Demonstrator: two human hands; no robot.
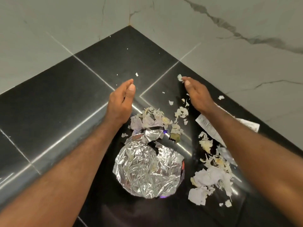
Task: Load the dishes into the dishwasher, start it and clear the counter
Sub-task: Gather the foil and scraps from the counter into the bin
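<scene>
Corner of a black tiled counter (pixel 57 99), backed on both sides by grey-veined marble wall (pixel 229 46).

Left hand (pixel 121 102): held on edge over the counter, fingers curved together in a loose cup, thumb laid near the forefinger. Nothing is seen held in it.

Right hand (pixel 198 94): set on edge opposite the left, fingers stretched nearly straight and close together. A pale scrap (pixel 179 77) is touched by the fingertips; no grip on it can be made out.

Litter is found between and near the two hands. A crumpled round sheet of aluminium foil (pixel 147 171) lies flat on the counter between the forearms, nearer the person than the hands. A heap of pale peelings (pixel 157 117) is piled at the foil's far edge, just beside the left wrist. More peelings (pixel 206 143) and crumpled white paper (pixel 211 177) are spread to the right of the foil, partly under the right forearm. A long printed paper strip (pixel 211 126) lies crossed by that forearm. Small white flecks (pixel 136 74) are scattered toward the corner, beyond the fingertips.
</scene>
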